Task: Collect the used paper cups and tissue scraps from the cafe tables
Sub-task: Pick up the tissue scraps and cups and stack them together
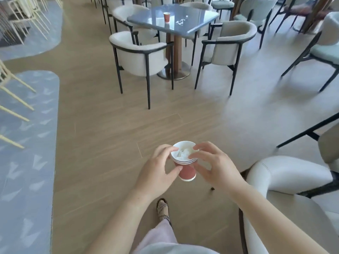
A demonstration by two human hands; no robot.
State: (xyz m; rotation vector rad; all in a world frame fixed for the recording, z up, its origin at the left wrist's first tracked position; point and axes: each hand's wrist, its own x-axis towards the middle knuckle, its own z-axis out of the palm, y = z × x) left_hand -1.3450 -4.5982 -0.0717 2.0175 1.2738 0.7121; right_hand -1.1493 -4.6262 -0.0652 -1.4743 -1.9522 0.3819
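A stack of red paper cups (186, 171) with white rims is held in front of me above the floor. White tissue scraps (183, 153) fill the top cup. My left hand (157, 169) grips the stack from the left, thumb on the red wall. My right hand (211, 165) curls around the rims from the right. Farther ahead, a single red paper cup (166, 16) stands on a blue-grey cafe table (194, 24), with crumpled tissue scraps (180, 21) lying to its right.
White armchairs with black legs (139, 55) (227, 46) surround the far table. Another white chair (286, 173) stands close at my right. Wooden floor stretches between me and the table; a blue carpet area (27, 134) and pale chair legs lie at left.
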